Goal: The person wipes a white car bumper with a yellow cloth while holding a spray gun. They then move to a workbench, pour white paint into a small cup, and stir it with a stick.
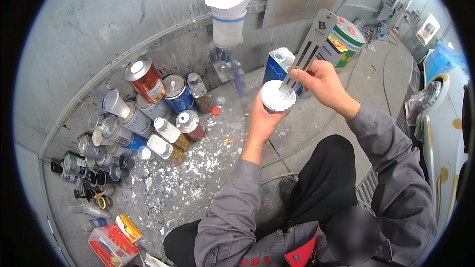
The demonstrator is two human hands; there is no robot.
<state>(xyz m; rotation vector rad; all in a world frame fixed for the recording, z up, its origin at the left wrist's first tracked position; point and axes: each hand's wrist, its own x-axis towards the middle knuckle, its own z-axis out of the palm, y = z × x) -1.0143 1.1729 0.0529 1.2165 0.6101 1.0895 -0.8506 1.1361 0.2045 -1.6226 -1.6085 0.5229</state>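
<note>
My left hand [264,121] is wrapped round a white mixing cup [275,98] and holds it up in front of me. Whitish liquid shows inside the cup. Pinched in my right hand [324,83] is a flat grey metal mixing ruler [316,35] with slots and a hole at its top end. The ruler leans, its lower end dipping into the cup. Just behind the cup stands a blue rectangular can [280,63], partly hidden by the ruler and cup. A larger green and white can [347,39] is behind my right hand.
Against the wall at left crowd several paint cans, bottles and cups, including a copper-red can [144,79]. A strainer cup [228,24] with a paper cone is mounted on a blue stand. A red cardboard box [112,245] lies lower left. White paint spatters the floor. A pale car panel [449,113] is at right.
</note>
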